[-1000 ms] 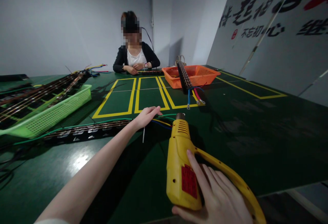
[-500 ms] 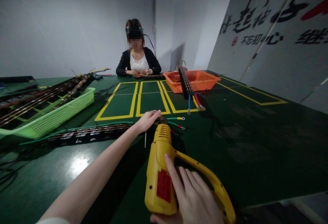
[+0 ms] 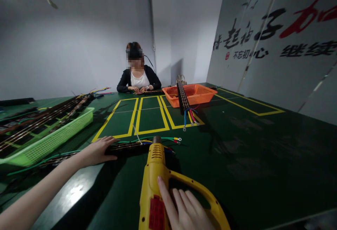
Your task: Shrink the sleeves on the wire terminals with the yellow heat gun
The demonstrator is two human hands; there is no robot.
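The yellow plastic heat gun (image 3: 155, 184) sits low in the middle of the green table (image 3: 263, 160), its metal nozzle aimed toward 12 o'clock at the coloured wire ends (image 3: 172, 140) of a long black terminal strip (image 3: 123, 147), near enough for hot air to reach them. The right hand (image 3: 184, 212) is wrapped around the gun's handle, fingers through the loop. At 10 o'clock the left hand (image 3: 98, 150) lies flat, fingers spread, pressing the strip down so that it stays put.

Farther out, a lime-green mesh basket (image 3: 50, 140) of similar strips stands at 9 o'clock, an orange mesh basket (image 3: 191, 95) at 1 o'clock, and a seated co-worker (image 3: 138, 77) at 12.
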